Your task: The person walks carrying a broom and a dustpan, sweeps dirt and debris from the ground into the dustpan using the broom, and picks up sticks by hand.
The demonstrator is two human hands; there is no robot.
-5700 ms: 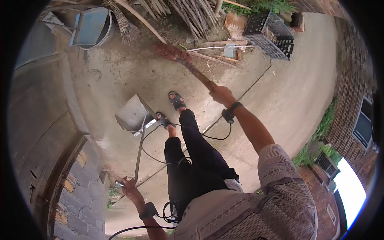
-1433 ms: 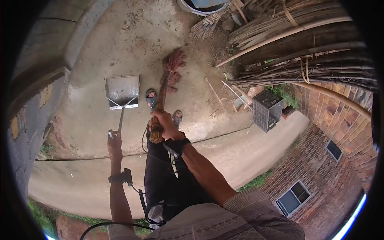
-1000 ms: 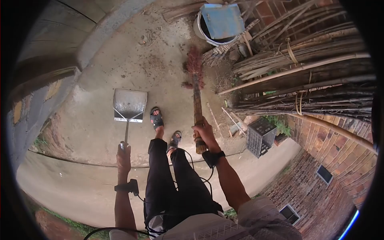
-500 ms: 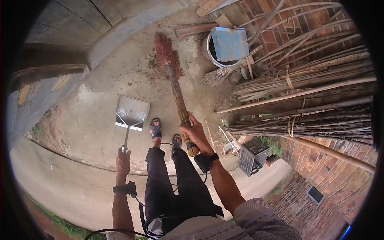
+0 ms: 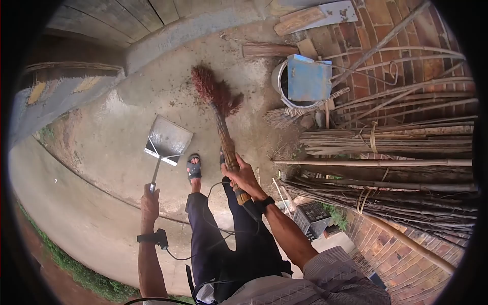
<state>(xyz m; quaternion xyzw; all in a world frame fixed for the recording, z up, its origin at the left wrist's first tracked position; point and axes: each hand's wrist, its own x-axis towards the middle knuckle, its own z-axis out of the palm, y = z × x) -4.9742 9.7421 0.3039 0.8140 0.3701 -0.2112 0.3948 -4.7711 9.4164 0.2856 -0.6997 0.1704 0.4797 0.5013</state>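
My right hand (image 5: 241,176) is wrapped round the thick handle of a broom (image 5: 220,119). The broom's reddish bristle head points away from me over the concrete floor, with dark debris scattered around it. On the left, my left hand (image 5: 150,203) grips the handle of a metal dustpan (image 5: 172,136). The pan looks silvery-grey, with a pale strip along its near edge, and lies left of the broom. Little or nothing shows inside it. One sandaled foot stands between the dustpan and the broom handle; the other is partly hidden behind the broom.
A white bucket (image 5: 278,81) with a blue board (image 5: 309,79) across it stands at the upper right. Bundles of sticks (image 5: 406,140) lean along the brick wall. Below them sits a dark plastic crate (image 5: 311,219). Wooden planks (image 5: 269,50) lie at the back.
The view has shifted, and the broom head now lies nearer to me, its bristles tilted left. My right hand still holds the broom and my left the dustpan.
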